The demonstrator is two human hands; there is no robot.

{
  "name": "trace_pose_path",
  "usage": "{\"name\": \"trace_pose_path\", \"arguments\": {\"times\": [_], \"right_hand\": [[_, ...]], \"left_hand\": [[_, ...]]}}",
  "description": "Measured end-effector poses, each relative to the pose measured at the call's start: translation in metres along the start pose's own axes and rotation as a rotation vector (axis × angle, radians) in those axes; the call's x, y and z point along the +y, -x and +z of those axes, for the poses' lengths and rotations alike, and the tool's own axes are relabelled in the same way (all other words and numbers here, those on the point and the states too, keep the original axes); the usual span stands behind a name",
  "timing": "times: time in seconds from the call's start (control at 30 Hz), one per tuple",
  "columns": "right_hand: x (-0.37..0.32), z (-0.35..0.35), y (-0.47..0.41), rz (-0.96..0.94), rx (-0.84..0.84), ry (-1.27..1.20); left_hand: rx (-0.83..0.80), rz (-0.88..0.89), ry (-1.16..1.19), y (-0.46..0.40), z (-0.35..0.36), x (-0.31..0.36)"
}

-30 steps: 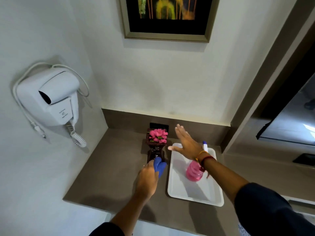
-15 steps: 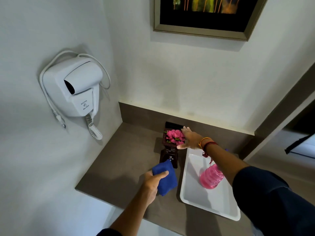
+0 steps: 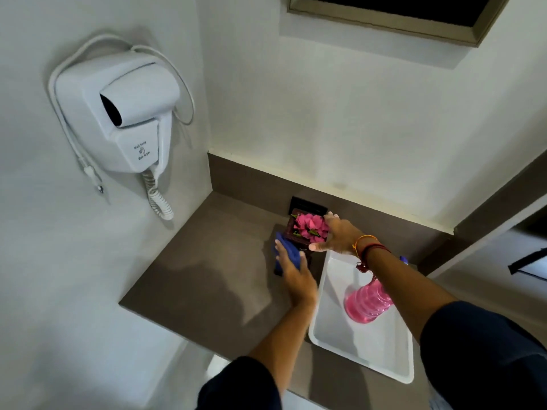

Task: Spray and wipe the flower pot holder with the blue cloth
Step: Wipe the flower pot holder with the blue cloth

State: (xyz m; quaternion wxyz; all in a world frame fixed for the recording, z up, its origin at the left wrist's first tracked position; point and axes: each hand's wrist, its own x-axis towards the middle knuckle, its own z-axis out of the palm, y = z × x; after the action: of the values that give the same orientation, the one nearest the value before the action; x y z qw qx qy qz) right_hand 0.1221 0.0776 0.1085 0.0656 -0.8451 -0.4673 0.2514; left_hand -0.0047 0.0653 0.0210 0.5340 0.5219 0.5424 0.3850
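Holder (image 3: 296, 232): pink flowers (image 3: 310, 227) | tray (image 3: 364, 350): pink bottle (image 3: 368, 303) | left hand (image 3: 296, 273) presses blue cloth (image 3: 288, 255) | right hand (image 3: 337, 236) grips holder

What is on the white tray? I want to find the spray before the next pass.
On the white tray stands a pink bottle. Its top is hidden behind the right forearm, with only a bit of blue showing past the arm. The tray's far end is partly covered by the right hand.

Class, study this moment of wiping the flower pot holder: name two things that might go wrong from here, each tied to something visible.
1. The left hand presses the blue cloth sideways against the tall narrow holder; it may tip, though the right hand steadies its top.
2. The right forearm crosses above the pink spray bottle on the white tray; pulling back might topple it.
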Motion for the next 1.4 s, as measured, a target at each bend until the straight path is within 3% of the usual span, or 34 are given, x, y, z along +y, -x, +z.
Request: {"name": "trace_pose_path", "arguments": {"times": [0.13,0.3,0.47,0.67,0.9,1.07,1.4], "right_hand": [[0.005,0.007,-0.007,0.009,-0.034,0.022],[0.006,0.001,-0.006,-0.024,-0.009,0.004],[0.004,0.002,-0.002,-0.039,-0.017,0.012],[0.001,-0.001,-0.002,-0.048,-0.029,-0.008],[0.002,-0.002,-0.001,-0.042,-0.026,0.017],[0.004,0.000,0.000,-0.052,-0.006,0.054],[0.005,-0.001,0.000,-0.044,-0.011,0.051]], "left_hand": [[0.150,0.016,0.069,0.015,0.041,-0.013],[0.149,0.123,-0.069,0.017,0.055,-0.014],[0.015,0.136,-0.251,0.029,0.060,-0.025],[-0.024,0.241,-0.670,0.022,0.052,-0.049],[-0.156,0.227,-0.780,0.023,0.042,-0.060],[-0.256,0.333,-0.866,0.016,0.029,-0.088],[-0.607,0.390,-1.211,0.003,-0.003,-0.102]]}}
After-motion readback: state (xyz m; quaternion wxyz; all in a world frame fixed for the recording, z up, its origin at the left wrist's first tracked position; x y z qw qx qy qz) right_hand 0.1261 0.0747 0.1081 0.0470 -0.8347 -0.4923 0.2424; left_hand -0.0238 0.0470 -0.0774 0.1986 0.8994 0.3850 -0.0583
